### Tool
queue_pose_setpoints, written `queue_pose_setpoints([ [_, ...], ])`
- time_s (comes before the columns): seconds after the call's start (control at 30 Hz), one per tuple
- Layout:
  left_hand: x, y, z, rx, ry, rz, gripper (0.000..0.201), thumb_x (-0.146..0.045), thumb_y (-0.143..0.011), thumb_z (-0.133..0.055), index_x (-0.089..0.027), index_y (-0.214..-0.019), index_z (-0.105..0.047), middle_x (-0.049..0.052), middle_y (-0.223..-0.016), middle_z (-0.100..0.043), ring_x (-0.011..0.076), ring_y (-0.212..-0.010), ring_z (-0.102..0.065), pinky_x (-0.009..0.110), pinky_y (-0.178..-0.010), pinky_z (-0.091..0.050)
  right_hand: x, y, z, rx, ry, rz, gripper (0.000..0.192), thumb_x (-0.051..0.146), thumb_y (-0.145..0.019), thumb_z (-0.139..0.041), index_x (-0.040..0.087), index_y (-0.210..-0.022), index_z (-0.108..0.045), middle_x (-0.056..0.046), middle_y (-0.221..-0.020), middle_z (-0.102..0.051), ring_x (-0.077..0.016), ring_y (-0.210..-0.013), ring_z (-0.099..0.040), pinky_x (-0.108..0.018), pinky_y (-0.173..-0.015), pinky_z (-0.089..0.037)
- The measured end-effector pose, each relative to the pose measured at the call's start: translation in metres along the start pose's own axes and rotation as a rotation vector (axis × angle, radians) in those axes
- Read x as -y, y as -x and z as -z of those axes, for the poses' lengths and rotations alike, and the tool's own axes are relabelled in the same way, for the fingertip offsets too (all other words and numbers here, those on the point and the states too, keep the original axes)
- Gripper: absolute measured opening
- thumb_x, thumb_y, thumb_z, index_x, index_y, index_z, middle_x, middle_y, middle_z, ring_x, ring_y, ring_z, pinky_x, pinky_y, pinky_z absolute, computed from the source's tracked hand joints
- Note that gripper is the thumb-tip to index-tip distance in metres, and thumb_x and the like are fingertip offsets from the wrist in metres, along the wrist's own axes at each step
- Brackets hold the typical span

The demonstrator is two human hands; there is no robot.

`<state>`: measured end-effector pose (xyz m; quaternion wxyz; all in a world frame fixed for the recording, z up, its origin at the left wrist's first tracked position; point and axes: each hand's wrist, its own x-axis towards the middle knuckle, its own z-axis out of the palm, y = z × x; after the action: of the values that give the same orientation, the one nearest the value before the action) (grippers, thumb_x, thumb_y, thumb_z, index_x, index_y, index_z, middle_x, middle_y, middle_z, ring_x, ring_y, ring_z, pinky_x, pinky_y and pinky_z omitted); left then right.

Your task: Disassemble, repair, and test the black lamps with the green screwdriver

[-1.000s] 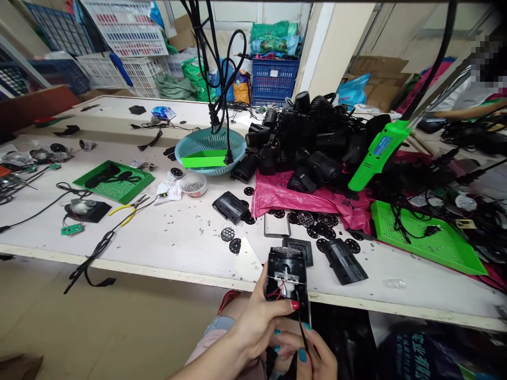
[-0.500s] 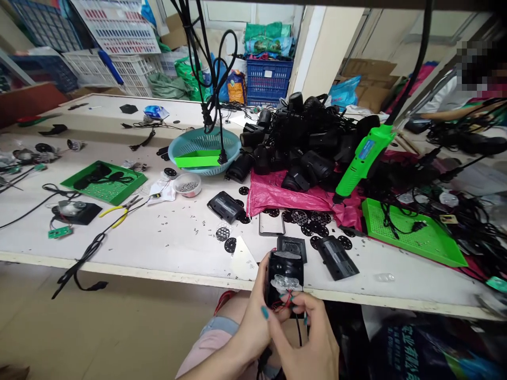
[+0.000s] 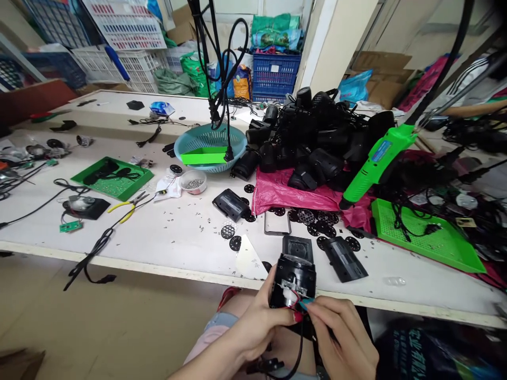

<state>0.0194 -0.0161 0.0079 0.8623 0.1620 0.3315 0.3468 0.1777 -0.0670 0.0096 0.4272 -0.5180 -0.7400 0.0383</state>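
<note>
Head view: left hand [image 3: 261, 322] grips the black housing [image 3: 293, 279] (open side up), right hand [image 3: 344, 338] pinching its wires [image 3: 296, 296].

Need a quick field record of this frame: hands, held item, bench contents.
left hand: grips the black housing from its left side
right hand: fingertips pinch at the wires in the housing's open face
black housing: held at the bench edge, open side up, red wires showing
bench: white, strewn with small screws
nearby: green electric screwdriver, teal basket, yellow pliers, pile of black parts
</note>
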Motion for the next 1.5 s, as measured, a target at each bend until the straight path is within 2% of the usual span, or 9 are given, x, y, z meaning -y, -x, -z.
queue_pose_setpoints([
  [0.2,-0.004,0.001,-0.001,-0.13,-0.006,-0.011,0.089,-0.002,-0.052,-0.071,-0.023,-0.137,-0.053,0.0,-0.089,-0.067,0.0158,-0.084,-0.053,0.027,-0.08,-0.038,-0.004,-0.004,-0.002,0.084,0.012,0.044,0.027,0.003,-0.092,-0.054,0.016,-0.113,-0.064,-0.008,-0.097,-0.068,-0.0165,-0.089,-0.066,-0.03,-0.08,-0.058],
  [0.37,-0.002,-0.002,0.008,-0.056,-0.052,-0.028,0.094,-0.001,-0.055,-0.072,-0.027,-0.142,-0.048,-0.002,-0.091,-0.066,0.0145,-0.082,-0.053,0.026,-0.077,-0.036,-0.004,-0.01,-0.001,0.165,0.082,-0.007,0.016,0.012,-0.095,-0.052,0.022,-0.098,-0.065,-0.004,-0.091,-0.07,-0.0158,-0.08,-0.066,-0.029,-0.073,-0.055],
  [0.5,-0.003,-0.003,0.012,0.035,-0.058,-0.021,0.094,-0.004,-0.056,-0.077,-0.03,-0.142,-0.048,-0.001,-0.097,-0.066,0.0165,-0.089,-0.056,0.026,-0.082,-0.037,0.003,-0.011,0.001,0.127,0.175,-0.014,0.018,0.015,-0.096,-0.051,0.022,-0.099,-0.067,-0.005,-0.09,-0.068,-0.0159,-0.077,-0.065,-0.03,-0.072,-0.054],
  [0.6,-0.007,-0.002,0.011,0.015,-0.114,-0.041,0.091,-0.011,-0.06,-0.081,-0.029,-0.143,-0.048,0.002,-0.115,-0.066,0.0199,-0.1,-0.056,0.029,-0.09,-0.038,0.007,-0.008,0.0,0.084,0.168,-0.103,0.016,0.018,-0.096,-0.052,0.022,-0.099,-0.067,-0.006,-0.092,-0.063,-0.0143,-0.077,-0.065,-0.025,-0.071,-0.055],
  [0.73,-0.01,-0.001,0.011,-0.009,-0.345,-0.11,0.083,-0.012,-0.065,-0.076,-0.026,-0.143,-0.049,0.003,-0.112,-0.067,0.0221,-0.1,-0.057,0.03,-0.09,-0.039,0.005,-0.008,-0.002,0.02,0.226,-0.288,0.014,0.036,-0.094,-0.058,0.024,-0.09,-0.062,-0.003,-0.085,-0.062,-0.0122,-0.064,-0.064,-0.019,-0.057,-0.054],
  [0.9,-0.014,-0.002,0.012,0.01,-0.521,-0.177,0.083,-0.009,-0.065,-0.071,-0.024,-0.143,-0.048,0.004,-0.115,-0.066,0.0239,-0.105,-0.057,0.031,-0.092,-0.041,0.007,-0.013,-0.002,0.118,0.19,-0.376,0.021,0.038,-0.095,-0.055,0.025,-0.078,-0.056,0.003,-0.068,-0.061,-0.0102,-0.053,-0.063,-0.016,-0.049,-0.052],
  [1.17,-0.014,-0.006,0.017,-0.057,-0.487,-0.224,0.078,-0.013,-0.066,-0.072,-0.021,-0.14,-0.049,0.003,-0.109,-0.064,0.0235,-0.101,-0.055,0.031,-0.091,-0.039,0.011,-0.008,0.0,0.073,0.059,-0.185,0.013,0.021,-0.097,-0.055,0.02,-0.106,-0.064,-0.005,-0.097,-0.069,-0.0147,-0.09,-0.071,-0.021,-0.086,-0.058],
  [1.33,-0.012,-0.005,0.017,-0.037,-0.424,-0.153,0.076,-0.013,-0.066,-0.074,-0.023,-0.138,-0.052,0.003,-0.107,-0.065,0.0218,-0.099,-0.054,0.031,-0.09,-0.038,0.002,-0.006,0.003,0.084,0.078,-0.007,0.017,0.012,-0.097,-0.051,0.018,-0.106,-0.064,-0.005,-0.092,-0.07,-0.0138,-0.088,-0.069,-0.024,-0.087,-0.057],
  [1.5,-0.019,0.0,0.013,0.005,-0.434,-0.069,0.073,-0.012,-0.067,-0.074,-0.026,-0.136,-0.054,0.001,-0.112,-0.066,0.0225,-0.107,-0.054,0.031,-0.095,-0.037,-0.002,-0.007,0.003,0.099,0.054,-0.072,0.009,0.014,-0.096,-0.055,0.02,-0.099,-0.06,-0.003,-0.087,-0.066,-0.0134,-0.082,-0.067,-0.024,-0.079,-0.055],
])
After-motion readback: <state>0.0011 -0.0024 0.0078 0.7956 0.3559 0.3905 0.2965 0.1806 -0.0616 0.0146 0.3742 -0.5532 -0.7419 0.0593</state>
